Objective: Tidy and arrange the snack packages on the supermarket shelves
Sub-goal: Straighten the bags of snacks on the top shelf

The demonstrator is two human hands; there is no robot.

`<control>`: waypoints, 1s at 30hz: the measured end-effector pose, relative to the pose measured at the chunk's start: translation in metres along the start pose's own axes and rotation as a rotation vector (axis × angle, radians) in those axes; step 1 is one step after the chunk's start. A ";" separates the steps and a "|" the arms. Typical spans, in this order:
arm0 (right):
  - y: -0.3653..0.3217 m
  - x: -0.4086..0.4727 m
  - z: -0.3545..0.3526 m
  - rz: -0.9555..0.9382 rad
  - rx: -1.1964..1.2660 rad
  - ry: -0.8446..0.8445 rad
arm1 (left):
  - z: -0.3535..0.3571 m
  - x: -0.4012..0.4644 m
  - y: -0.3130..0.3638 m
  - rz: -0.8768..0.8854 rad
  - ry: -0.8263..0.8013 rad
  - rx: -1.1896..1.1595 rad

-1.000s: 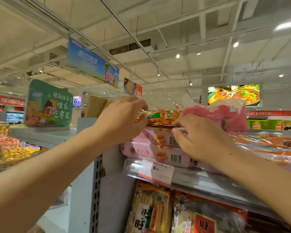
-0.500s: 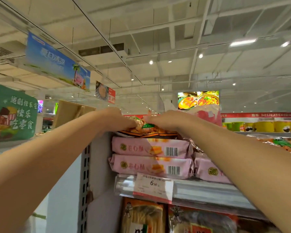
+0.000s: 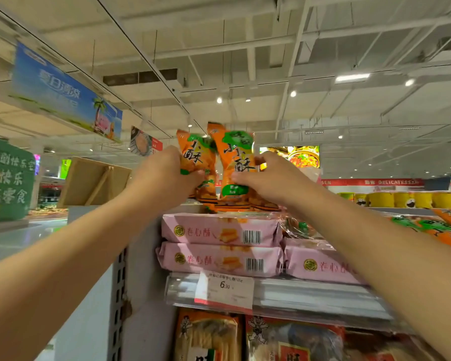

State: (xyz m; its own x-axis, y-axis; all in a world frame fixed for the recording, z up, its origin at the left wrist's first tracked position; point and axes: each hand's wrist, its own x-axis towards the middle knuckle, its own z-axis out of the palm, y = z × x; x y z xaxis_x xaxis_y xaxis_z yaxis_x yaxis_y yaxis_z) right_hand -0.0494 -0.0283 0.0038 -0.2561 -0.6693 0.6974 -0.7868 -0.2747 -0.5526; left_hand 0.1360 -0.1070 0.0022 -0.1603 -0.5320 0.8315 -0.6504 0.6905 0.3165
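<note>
Presently the fingers of the left hand point(image 3: 164, 175) are curled round one orange snack packet point(image 3: 199, 162), and those of the right hand point(image 3: 267, 178) are pinched round a second orange packet point(image 3: 237, 162). Both packets are held upright, side by side and nearly touching, at the top of the shelving, with their lower ends close over a heap of like orange packets point(image 3: 241, 203) lying flat there.

The step in hand is judged to be the standing-up or squaring of these two packets on the top stack. It would be done well if both were lowered together, bases set level, printed faces turned forward and edges aligned, with the crinkly film squeezed only lightly so the contents are not crushed.

Counted outward: two orange packets are held; more are seen at the far right point(image 3: 432, 227), their number not clear. Three pink wafer packs point(image 3: 220, 230) are visible below, two stacked at left and one at right. One price tag point(image 3: 224, 289) is fixed to the shelf rail point(image 3: 310, 295); two rice-cracker bags point(image 3: 207, 334) show beneath.
</note>
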 end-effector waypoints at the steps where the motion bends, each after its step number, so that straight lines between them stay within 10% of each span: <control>1: 0.000 -0.009 -0.006 -0.013 0.010 0.021 | 0.001 -0.008 0.004 0.028 0.034 -0.052; 11: 0.044 -0.114 -0.100 0.007 -0.203 0.124 | 0.050 -0.069 0.095 0.154 -0.267 -0.795; 30: 0.187 -0.284 -0.377 0.047 -0.427 0.277 | 0.156 -0.206 0.405 0.472 -0.247 -0.757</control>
State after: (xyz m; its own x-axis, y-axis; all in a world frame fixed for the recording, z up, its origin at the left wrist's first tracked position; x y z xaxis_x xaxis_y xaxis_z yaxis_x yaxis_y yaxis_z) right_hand -0.3356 0.3709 -0.1258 -0.3903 -0.4504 0.8030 -0.9154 0.0962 -0.3909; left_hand -0.2101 0.2052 -0.1121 -0.4952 -0.1436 0.8568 0.1675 0.9520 0.2563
